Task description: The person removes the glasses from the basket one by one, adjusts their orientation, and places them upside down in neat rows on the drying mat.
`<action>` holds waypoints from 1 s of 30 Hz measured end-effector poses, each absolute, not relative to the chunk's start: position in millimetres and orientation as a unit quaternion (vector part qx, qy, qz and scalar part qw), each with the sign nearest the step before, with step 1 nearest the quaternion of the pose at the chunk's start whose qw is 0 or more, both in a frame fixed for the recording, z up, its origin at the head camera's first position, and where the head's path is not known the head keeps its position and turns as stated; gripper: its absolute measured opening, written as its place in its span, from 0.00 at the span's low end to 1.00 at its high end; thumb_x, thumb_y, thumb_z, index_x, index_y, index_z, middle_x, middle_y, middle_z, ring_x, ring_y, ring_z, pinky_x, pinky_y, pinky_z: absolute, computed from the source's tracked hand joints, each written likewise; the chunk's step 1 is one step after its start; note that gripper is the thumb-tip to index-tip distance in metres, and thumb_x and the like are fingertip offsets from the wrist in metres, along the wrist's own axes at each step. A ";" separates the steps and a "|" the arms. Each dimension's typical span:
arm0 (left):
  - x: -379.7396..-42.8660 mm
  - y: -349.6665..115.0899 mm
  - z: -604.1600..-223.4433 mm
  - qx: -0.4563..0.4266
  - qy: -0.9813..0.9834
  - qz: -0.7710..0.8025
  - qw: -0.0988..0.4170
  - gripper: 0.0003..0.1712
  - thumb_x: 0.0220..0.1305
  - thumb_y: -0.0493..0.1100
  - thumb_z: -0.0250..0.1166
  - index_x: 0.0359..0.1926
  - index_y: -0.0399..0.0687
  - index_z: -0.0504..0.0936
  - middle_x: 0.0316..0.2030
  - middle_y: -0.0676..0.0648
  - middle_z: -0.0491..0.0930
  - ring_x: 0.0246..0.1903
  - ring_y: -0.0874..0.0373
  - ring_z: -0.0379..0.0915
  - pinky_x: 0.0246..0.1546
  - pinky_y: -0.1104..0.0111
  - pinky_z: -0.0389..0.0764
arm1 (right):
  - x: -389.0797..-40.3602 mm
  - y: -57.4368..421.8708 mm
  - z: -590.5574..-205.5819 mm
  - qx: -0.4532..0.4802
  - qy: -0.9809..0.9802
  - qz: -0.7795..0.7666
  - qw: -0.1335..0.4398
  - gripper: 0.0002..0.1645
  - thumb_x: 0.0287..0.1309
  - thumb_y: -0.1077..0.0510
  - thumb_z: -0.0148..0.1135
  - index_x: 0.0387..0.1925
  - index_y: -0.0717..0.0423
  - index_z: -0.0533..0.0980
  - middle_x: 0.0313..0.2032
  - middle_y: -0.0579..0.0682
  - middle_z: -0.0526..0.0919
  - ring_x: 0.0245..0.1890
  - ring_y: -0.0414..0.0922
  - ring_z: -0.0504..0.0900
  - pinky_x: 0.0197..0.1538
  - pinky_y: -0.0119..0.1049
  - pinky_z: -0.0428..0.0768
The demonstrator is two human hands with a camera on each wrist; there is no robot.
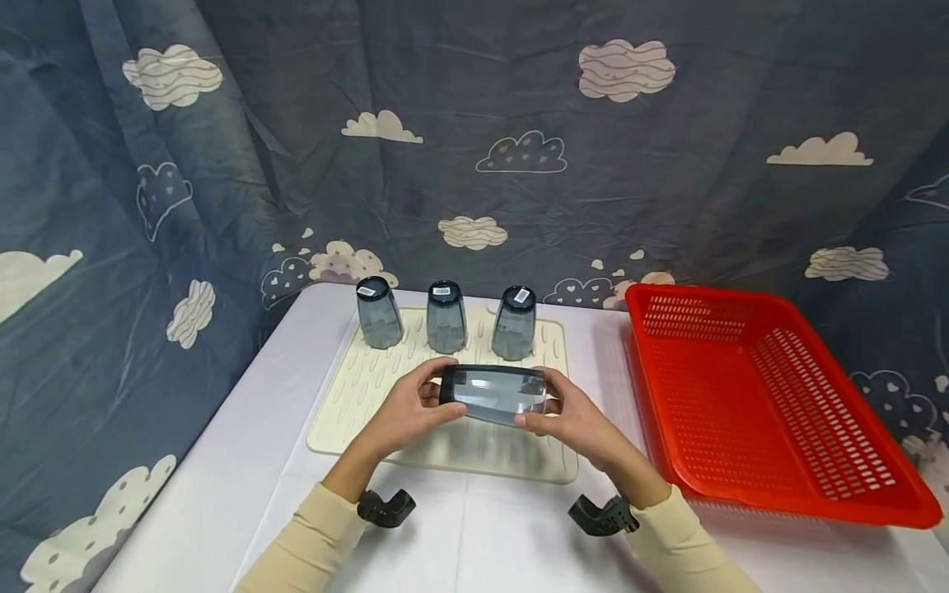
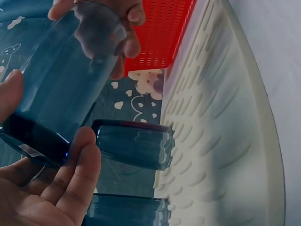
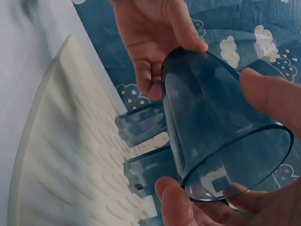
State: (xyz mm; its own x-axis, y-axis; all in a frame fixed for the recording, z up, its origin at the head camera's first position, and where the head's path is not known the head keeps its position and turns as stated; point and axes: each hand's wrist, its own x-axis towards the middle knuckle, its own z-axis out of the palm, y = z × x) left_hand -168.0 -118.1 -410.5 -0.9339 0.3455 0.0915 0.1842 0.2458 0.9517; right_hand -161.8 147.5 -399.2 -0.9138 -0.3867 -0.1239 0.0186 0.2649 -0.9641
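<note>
A smoky blue-grey drinking glass (image 1: 495, 393) lies sideways in the air above the cream drying mat (image 1: 356, 420), held between both hands. My left hand (image 1: 415, 405) grips its thick dark base, thumb in front and fingers behind. At the open rim, my right hand (image 1: 569, 414) pinches the other end the same way. The right wrist view shows the rim of the glass (image 3: 235, 160) facing that hand. Three matching glasses stand upside down in a row at the mat's back: a left one (image 1: 381, 317), a middle one (image 1: 446, 321) and a right one (image 1: 514, 325).
To the right stands a red plastic basket (image 1: 660, 395) with slotted walls, its inside bare. A white cloth (image 1: 245, 486) covers the table. Behind hangs a dark curtain (image 1: 445, 74) with a cloud print.
</note>
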 end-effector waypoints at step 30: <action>-187.6 -124.0 -324.6 0.269 0.891 0.355 0.084 0.41 0.58 0.49 0.73 0.70 0.50 0.66 0.44 0.45 0.83 0.39 0.57 0.82 0.38 0.66 0.82 | -165.2 144.1 -402.6 -0.137 0.764 -0.611 0.155 0.47 0.56 0.57 0.71 0.71 0.58 0.55 0.66 0.66 0.68 0.56 0.56 0.80 0.55 0.42 0.83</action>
State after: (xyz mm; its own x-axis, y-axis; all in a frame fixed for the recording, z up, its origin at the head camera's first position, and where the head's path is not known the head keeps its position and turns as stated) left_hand -187.6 -124.0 -324.6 -0.8416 0.5386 0.0410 0.4190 0.6030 0.6789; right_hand -165.2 144.1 -402.6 -0.9142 -0.3991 -0.0699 -0.0200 0.2168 -0.9760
